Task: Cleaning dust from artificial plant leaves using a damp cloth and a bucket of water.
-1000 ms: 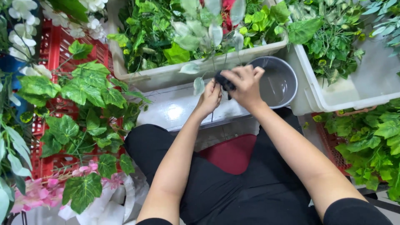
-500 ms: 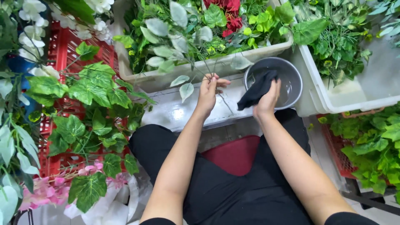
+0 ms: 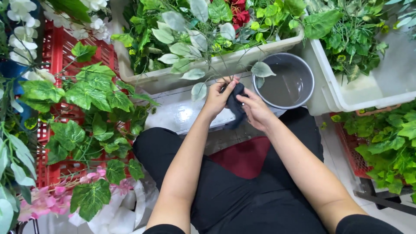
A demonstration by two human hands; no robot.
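My left hand (image 3: 216,99) pinches a thin stem of a pale grey-green leaf branch (image 3: 197,41) that reaches out of the beige tub (image 3: 164,80). My right hand (image 3: 255,109) presses a dark cloth (image 3: 235,104) against that stem, right beside the left fingers. Both hands meet above a white box lid (image 3: 182,113), just left of a grey round basin (image 3: 289,81) holding murky water. Two pale leaves (image 3: 262,69) of the branch hang over the basin's rim.
A red crate (image 3: 58,52) with big green leaves (image 3: 91,93) and white and pink flowers stands at my left. A white tub (image 3: 359,93) of greenery is at the right, with another red crate (image 3: 353,151) of leaves below it. My black-clad legs and a dark red seat (image 3: 247,158) fill the foreground.
My right hand has brought the dark cloth from the basin's rim back to the left hand. The two hands have come together on the stem.
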